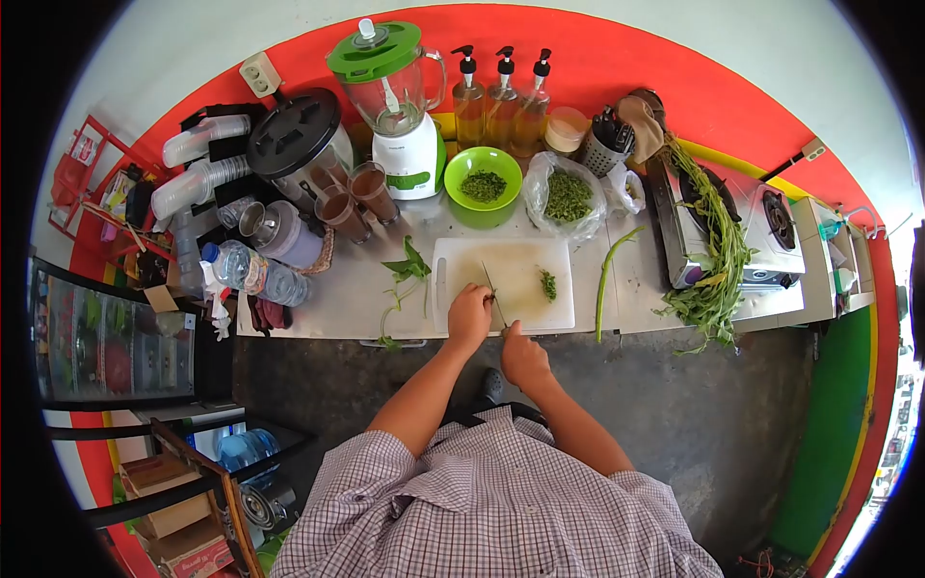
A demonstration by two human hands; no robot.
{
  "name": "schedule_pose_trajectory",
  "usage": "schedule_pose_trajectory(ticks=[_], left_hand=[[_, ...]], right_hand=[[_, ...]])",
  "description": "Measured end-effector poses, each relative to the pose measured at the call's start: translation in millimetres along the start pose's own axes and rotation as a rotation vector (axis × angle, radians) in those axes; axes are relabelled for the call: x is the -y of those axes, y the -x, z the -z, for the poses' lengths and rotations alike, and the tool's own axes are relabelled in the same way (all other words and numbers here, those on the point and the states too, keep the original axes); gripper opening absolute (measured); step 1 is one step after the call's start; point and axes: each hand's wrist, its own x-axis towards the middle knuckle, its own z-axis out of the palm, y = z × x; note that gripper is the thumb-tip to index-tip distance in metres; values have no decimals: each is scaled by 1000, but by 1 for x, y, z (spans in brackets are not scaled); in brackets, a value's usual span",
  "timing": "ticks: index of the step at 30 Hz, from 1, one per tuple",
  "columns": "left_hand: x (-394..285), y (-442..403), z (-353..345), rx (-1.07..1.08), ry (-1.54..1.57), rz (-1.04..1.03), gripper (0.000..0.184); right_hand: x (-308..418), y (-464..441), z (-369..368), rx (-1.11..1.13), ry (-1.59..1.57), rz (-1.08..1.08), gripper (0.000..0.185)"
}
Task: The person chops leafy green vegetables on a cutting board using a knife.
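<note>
My right hand [525,356] is wrapped round the handle of a kitchen knife [492,286], at the near edge of a white cutting board [559,248]. The blade points away from me over the board. Just left of the blade, my left hand [470,315] is closed, fingers pressed together; what they pinch is too small and hidden to make out. A small heap of chopped greens [548,285] lies on the board's right part. Leafy stems [409,267] rest left of the board, and one long green stalk [606,279] lies to its right.
Behind the board stand a green bowl [484,210] and a plastic bag [593,220], both holding chopped greens. A blender [405,159], pump bottles [502,111], brown-filled cups [342,212] and water bottles [241,267] line the counter. Long leafy stalks [718,260] drape over a gas stove [779,252].
</note>
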Motion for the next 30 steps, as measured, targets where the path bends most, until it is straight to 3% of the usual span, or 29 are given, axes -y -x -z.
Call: schedule_pose_trajectory(ticks=[6, 11, 19, 30], left_hand=[[3, 7, -2, -81, -21, -88, 11], [11, 3, -2, -121, -34, -160, 11], [4, -7, 8, 52, -20, 15, 8], [8, 10, 3, -30, -82, -136, 7]], right_hand=[[5, 10, -11, -18, -37, -29, 43], [0, 4, -2, -11, -6, 14, 45], [1, -2, -14, -34, 58, 15, 48], [7, 2, -4, -33, -24, 4, 43]])
